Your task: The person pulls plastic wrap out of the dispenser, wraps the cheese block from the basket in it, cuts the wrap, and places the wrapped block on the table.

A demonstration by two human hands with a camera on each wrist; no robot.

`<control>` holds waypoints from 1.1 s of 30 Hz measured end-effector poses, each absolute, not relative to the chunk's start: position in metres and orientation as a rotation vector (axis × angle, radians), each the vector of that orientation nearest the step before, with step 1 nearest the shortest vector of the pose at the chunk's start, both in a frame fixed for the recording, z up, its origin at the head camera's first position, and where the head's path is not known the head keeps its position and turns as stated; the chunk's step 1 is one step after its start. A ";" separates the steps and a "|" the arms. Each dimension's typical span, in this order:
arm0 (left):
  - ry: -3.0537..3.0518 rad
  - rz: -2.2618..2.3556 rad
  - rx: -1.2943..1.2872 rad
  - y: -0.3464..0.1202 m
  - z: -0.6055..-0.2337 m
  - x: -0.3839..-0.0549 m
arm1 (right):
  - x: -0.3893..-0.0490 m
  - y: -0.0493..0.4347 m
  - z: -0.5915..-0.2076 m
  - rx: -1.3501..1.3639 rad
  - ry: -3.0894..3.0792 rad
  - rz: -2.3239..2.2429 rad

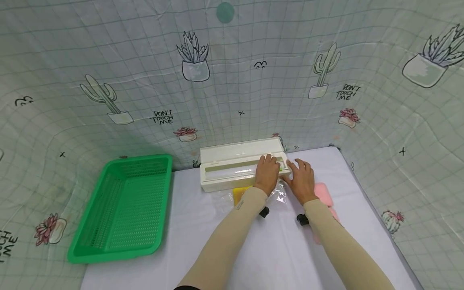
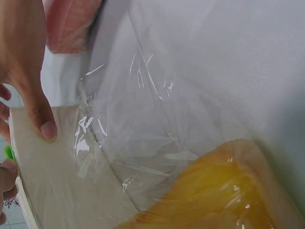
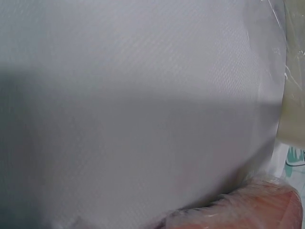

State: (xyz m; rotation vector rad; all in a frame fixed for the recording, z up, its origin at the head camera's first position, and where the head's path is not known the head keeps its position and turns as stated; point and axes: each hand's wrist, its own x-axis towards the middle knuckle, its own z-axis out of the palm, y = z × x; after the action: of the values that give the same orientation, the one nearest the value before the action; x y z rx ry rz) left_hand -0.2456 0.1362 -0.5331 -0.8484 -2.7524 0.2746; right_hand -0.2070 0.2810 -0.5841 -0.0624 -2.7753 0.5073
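A white cling film dispenser [image 1: 221, 183] lies at the back of the table with its lid [image 1: 243, 149] up and the film roll [image 1: 232, 171] showing inside. My left hand [image 1: 267, 173] is over its right part, fingertips at a small green slider [image 2: 8, 152]. My right hand [image 1: 301, 179] grips the dispenser's right end, its thumb [image 2: 40, 114] pressing the front wall. Clear film [image 2: 128, 129] hangs down the front onto the table and over a yellow item [image 1: 239, 194], partly hidden by my left forearm.
A green plastic basket [image 1: 135, 217] stands at the left. Pink items [image 1: 324, 194] wrapped in film lie beside my right forearm, one pink piece [image 3: 248, 210] also showing in the right wrist view. Behind the table hangs a cactus-print cloth [image 1: 232, 88].
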 end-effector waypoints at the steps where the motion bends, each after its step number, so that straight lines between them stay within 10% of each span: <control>1: -2.750 0.280 -0.848 0.136 -0.533 -0.245 | -0.207 0.281 -0.584 -0.065 -2.781 0.508; 33: -2.768 0.264 -0.716 0.052 -0.534 -0.237 | -0.208 0.280 -0.587 -0.013 -2.737 0.563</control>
State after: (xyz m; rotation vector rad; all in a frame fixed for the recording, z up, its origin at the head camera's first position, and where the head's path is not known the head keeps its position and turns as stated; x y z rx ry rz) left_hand -0.2370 0.0521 -0.5339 -0.7159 -2.7678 0.2638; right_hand -0.2076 0.2796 -0.5870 -0.0131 -2.7371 0.5628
